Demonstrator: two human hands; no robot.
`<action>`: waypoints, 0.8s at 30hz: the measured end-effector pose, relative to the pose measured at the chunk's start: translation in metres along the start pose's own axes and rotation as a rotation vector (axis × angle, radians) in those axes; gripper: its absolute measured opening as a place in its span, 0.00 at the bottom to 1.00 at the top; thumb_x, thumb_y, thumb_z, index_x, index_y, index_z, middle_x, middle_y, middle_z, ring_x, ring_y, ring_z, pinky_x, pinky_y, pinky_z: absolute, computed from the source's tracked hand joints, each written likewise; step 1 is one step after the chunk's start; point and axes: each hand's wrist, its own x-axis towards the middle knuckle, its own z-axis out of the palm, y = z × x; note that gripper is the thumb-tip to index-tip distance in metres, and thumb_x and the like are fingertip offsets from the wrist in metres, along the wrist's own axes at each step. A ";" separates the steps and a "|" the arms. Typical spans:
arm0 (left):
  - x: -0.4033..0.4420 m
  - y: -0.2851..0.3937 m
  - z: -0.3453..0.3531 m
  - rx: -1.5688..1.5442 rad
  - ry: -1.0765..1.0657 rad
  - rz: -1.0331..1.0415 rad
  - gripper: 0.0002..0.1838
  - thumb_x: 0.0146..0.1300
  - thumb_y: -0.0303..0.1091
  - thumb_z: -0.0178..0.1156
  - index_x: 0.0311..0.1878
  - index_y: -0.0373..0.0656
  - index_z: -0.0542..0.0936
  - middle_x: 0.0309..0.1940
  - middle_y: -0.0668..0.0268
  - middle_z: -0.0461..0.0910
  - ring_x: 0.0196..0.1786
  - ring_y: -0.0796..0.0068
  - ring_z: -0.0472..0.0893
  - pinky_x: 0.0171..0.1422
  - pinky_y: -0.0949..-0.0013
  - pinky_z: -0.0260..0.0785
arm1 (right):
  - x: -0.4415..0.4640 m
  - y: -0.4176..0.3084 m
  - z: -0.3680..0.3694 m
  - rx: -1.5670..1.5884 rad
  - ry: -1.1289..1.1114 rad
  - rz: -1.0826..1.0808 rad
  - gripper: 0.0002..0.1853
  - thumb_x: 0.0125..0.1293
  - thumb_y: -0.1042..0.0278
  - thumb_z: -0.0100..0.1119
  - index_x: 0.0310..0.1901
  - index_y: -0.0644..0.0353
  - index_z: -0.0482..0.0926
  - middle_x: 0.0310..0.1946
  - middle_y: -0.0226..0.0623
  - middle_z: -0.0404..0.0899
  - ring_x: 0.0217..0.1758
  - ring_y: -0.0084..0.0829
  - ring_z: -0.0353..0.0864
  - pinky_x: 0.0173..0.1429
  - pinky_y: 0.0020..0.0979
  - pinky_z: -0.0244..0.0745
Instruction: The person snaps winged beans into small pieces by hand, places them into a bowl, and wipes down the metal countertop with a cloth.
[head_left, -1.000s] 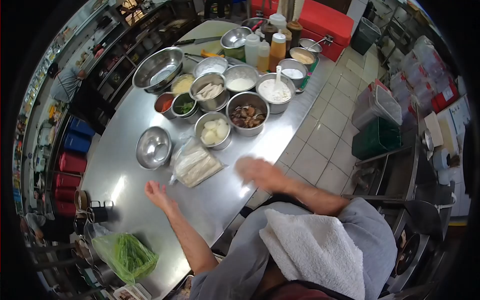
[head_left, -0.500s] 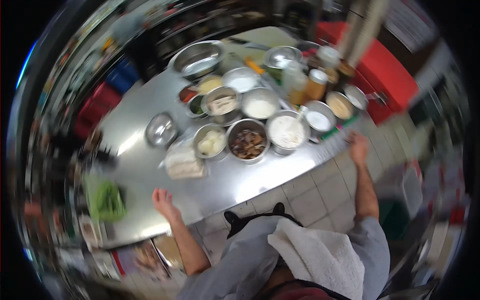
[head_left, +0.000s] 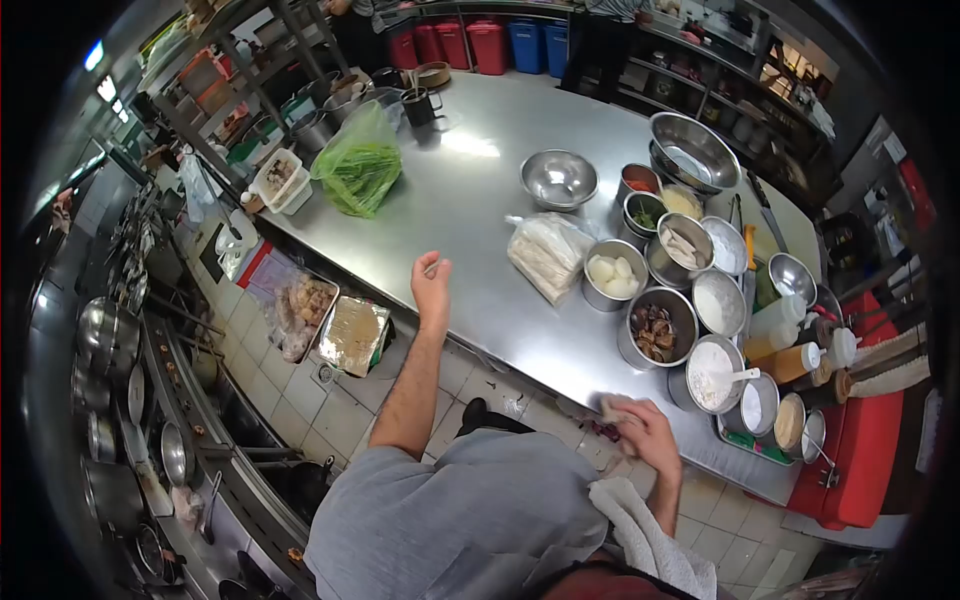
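My left hand is raised over the front edge of the steel table, empty, its fingers loosely bent and apart. Beyond it lies a green plastic bag of leafy vegetables. My right hand hovers low near the table's front edge, slightly blurred, fingers loosely stretched; I make out nothing held. Small dark red bits show beside its fingers, their kind unclear. Nearest are a pot of brown mushroom-like pieces and a pot of white powder with a white spoon. A clear bag of pale food lies between the hands.
Pots of peeled white pieces and other ingredients crowd the table's right side. A steel bowl stands behind. At the far right are a knife, sauce bottles and a red cabinet. A foil-covered tray sits low at left.
The view has swung left, bringing the table's left end and the stove side into sight. My right hand has moved from beside the green-edged tray inward along the front edge. My left hand stays raised.
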 end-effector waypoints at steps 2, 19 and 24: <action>0.016 -0.003 -0.001 0.037 0.015 0.051 0.19 0.60 0.29 0.61 0.54 0.36 0.72 0.49 0.63 0.73 0.49 0.73 0.73 0.55 0.70 0.67 | 0.030 -0.033 0.024 -0.019 -0.014 -0.079 0.17 0.53 0.73 0.60 0.47 0.61 0.80 0.44 0.44 0.76 0.48 0.43 0.76 0.54 0.33 0.70; 0.360 0.062 -0.082 1.158 0.133 0.608 0.61 0.38 0.63 0.72 0.72 0.52 0.51 0.72 0.51 0.47 0.74 0.48 0.45 0.69 0.30 0.37 | 0.144 -0.013 0.193 -0.836 0.652 -0.075 0.25 0.55 0.54 0.63 0.56 0.47 0.77 0.64 0.40 0.63 0.72 0.51 0.49 0.70 0.59 0.39; 0.431 0.080 -0.079 1.261 -0.049 0.226 0.62 0.37 0.66 0.71 0.73 0.52 0.50 0.72 0.54 0.53 0.74 0.49 0.51 0.68 0.25 0.35 | 0.145 -0.020 0.195 -0.817 0.696 -0.020 0.23 0.54 0.54 0.64 0.53 0.46 0.78 0.62 0.39 0.64 0.71 0.50 0.51 0.70 0.58 0.41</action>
